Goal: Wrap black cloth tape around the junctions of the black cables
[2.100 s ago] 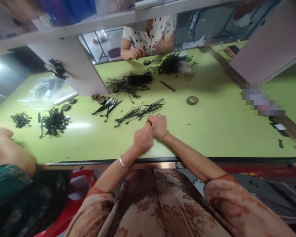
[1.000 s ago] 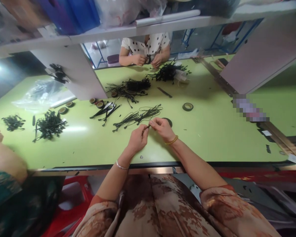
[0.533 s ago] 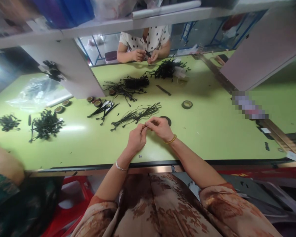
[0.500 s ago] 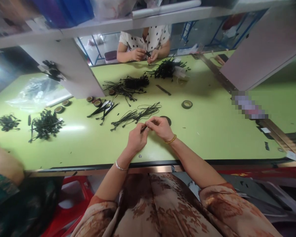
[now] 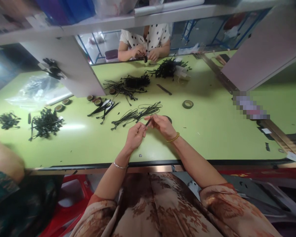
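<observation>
**Short strand pinched between both hands, tilted up toward the bundle**

At the centre of the frame, the left hand (image 5: 135, 135) and right hand (image 5: 162, 125) met over the green worktop (image 5: 212, 131), sharing one short black strand (image 5: 148, 121). Its long axis ran diagonally, from lower left to upper right. The left fingers (image 5: 142, 127) were closed on the lower end. The right fingers (image 5: 155, 119) were pinched on it just beside them, from the right and slightly higher. The free upper tip pointed at the bundle of black strands (image 5: 138, 113), which lay on the worktop just above the hands. Neither hand was clearly nearer, since both gripped the strand. A dark roll of tape (image 5: 168, 118) showed partly behind the right hand, and another roll (image 5: 187, 104) sat apart to the upper right.

Half a second earlier the strand had lain lower and flatter between the fingertips. It had since tipped steeper, and both hands had risen a little in the frame. The bundle and the rolls had kept their places.
</observation>
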`<state>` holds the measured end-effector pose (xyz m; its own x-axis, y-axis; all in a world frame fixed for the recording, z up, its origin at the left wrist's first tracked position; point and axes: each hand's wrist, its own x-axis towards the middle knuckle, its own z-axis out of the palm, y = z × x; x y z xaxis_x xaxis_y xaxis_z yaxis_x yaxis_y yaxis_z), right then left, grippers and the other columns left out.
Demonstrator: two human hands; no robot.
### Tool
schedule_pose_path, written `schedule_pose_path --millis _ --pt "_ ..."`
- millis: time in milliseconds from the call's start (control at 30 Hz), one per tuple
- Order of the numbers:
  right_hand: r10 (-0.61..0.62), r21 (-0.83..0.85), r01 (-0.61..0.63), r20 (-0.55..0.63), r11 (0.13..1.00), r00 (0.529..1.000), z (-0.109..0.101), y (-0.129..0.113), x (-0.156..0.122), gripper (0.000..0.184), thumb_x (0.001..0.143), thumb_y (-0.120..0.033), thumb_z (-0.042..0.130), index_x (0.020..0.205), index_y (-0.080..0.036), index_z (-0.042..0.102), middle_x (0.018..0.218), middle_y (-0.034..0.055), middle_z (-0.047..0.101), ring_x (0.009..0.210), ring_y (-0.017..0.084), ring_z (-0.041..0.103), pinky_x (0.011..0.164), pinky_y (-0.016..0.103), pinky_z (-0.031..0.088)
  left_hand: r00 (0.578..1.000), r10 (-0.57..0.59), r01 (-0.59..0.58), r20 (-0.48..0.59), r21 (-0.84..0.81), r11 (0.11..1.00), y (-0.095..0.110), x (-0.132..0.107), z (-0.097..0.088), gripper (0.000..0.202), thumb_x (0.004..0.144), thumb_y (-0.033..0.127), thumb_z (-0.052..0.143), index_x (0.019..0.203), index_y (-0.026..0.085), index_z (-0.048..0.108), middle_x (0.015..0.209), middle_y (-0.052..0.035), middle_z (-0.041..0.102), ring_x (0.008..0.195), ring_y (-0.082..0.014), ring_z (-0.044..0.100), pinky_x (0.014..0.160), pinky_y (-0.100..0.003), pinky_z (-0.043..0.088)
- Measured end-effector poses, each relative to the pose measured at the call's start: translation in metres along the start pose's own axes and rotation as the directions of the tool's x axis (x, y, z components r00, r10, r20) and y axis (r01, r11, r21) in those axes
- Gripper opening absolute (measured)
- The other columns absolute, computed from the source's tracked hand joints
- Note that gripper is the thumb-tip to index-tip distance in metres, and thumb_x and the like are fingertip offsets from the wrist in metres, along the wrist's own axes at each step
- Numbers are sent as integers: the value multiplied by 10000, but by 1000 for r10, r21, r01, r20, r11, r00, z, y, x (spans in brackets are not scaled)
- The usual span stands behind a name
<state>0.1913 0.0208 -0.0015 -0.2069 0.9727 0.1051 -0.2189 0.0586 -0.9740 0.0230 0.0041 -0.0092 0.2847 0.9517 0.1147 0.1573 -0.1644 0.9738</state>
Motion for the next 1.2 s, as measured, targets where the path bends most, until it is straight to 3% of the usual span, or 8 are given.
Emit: schedule_pose_path --millis 100,200,467,567,700,900,1067,1200 --pt "-28 -21 29 73 999 997 -1 -1 0 452 777 -598 715 929 -173 739 699 3 655 603 101 536 597 246 452 1000 -9 9 12 -24 1000 2 0 0 422 929 568 476 764 183 529 540 57 474 478 -75 372 493 -224 310" --pt "-68 -18 71 104 997 992 0 -1 0 363 735 -510 791 843 -171 724 674 -3 651 599 104 535 600 253 445 997 -38 42 62 -61 997 4 1 -1 442 912 589 501 761 175 541 531 57 480 446 -60 355 454 -214 285" --pt "-81 -13 81 -22 997 996 7 3 -2 396 713 -547 793 708 -167 680 596 -17 599 557 98 492 569 253 422 926 -227 326 301 -336 884 4 4 -4 509 792 674 618 777 173 528 479 71 508 297 -28 277 311 -184 185" --pt "-93 -48 87 -130 995 987 3 5 0 427 689 -569 800 660 -174 641 557 -34 555 526 88 455 538 245 398 903 -263 386 340 -371 845 4 5 -5 514 757 644 678 820 143 583 558 20 604 333 -49 404 323 -191 290" --pt "-60 30 71 -282 997 957 -7 8 7 452 644 -587 821 670 -184 620 571 -42 531 501 73 407 484 232 357 883 -340 448 325 -363 817 5 5 -10 551 825 631 610 971 101 654 817 -107 727 582 -127 646 501 -241 483" --pt "5 128 35 -299 991 954 -8 13 11 452 630 -582 819 736 -195 612 717 -14 604 550 71 457 494 219 426 920 -284 357 269 -280 891 -1 -2 -20 510 741 605 723 882 118 676 633 -18 624 527 -87 530 529 -234 434" --pt "31 244 50 -317 968 948 -3 14 11 387 636 -495 841 761 -198 624 746 -18 634 549 59 483 523 211 475 963 -222 263 156 -344 901 -3 -9 -18 463 749 600 706 797 147 623 551 35 519 501 -74 441 506 -223 369" --pt "47 285 47 -314 957 948 -3 12 9 386 602 -457 879 748 -190 642 766 -16 653 561 51 502 525 194 473 952 -224 274 210 -253 928 -3 -14 -22 464 817 604 622 872 143 624 674 -26 636 594 -113 558 599 -259 448"
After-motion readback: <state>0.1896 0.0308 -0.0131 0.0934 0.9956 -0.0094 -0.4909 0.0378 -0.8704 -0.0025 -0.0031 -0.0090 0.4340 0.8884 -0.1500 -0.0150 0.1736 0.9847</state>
